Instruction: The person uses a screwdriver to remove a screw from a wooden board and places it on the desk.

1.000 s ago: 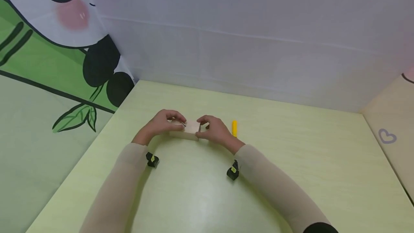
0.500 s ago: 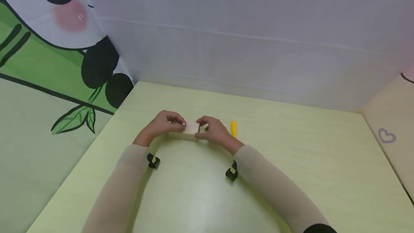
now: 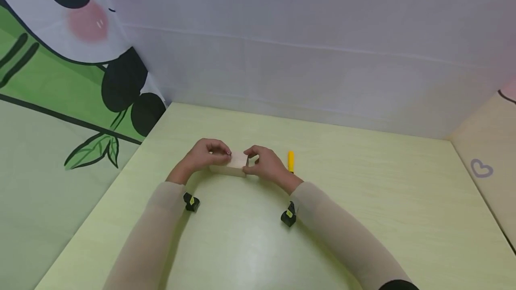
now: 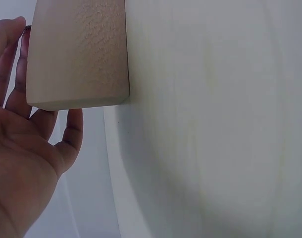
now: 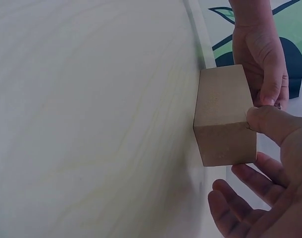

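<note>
A pale wooden block (image 3: 238,160) lies on the table, its long side towards me. My left hand (image 3: 203,153) is over the block's left part, pinching a small dark metal piece (image 3: 229,153) between thumb and fingertip at the top face. That piece is too small to name; its tip (image 4: 27,28) barely shows past the block in the left wrist view. At the block's right end, my right hand (image 3: 268,162) grips it, thumb at the near corner and fingers at the far one. In the right wrist view, the thumb touches the block (image 5: 225,99) near its top edge.
Just right of my right hand lies a yellow-handled tool (image 3: 291,160), its near end hidden by the wrist. The pale table (image 3: 363,200) meets a white cloth wall (image 3: 302,79) at the back. A printed panel (image 3: 80,102) stands on the left.
Both hands keep their places at the block. The small metal piece has turned in my left fingers: a light ring showed half a second ago, now mostly a dark spot. The view shifted slightly.
</note>
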Available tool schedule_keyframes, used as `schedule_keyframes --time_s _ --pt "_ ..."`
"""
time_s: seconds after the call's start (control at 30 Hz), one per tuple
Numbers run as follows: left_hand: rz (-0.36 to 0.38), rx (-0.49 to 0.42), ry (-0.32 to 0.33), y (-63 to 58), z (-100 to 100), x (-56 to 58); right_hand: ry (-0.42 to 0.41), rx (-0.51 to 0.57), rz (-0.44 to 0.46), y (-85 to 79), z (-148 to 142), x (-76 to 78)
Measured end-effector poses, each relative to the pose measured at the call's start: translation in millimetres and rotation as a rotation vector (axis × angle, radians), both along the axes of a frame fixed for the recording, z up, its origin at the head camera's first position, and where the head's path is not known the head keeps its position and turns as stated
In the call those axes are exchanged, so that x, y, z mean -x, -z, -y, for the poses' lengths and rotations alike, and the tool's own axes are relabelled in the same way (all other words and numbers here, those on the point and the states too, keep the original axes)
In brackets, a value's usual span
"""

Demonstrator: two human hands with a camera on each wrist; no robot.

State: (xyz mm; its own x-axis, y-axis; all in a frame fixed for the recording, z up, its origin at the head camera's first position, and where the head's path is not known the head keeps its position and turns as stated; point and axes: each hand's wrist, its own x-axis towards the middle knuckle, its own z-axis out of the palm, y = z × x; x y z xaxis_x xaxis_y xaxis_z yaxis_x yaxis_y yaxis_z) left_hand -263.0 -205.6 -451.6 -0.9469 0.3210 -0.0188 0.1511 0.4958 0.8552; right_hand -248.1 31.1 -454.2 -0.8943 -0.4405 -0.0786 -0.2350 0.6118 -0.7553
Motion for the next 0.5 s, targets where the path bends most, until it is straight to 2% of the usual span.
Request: schedule_keyframes --time_s 0.17,0.5 --pt "-0.023 0.007 -0.025 -2.9 1.1 -1.2 -0.004 -0.015 -0.013 -0.8 0.3 -0.9" --pt "-0.065 0.054 -0.073 -17.9 12.8 -5.0 0.003 -0.031 -0.021 -0.6 0.0 0.6"
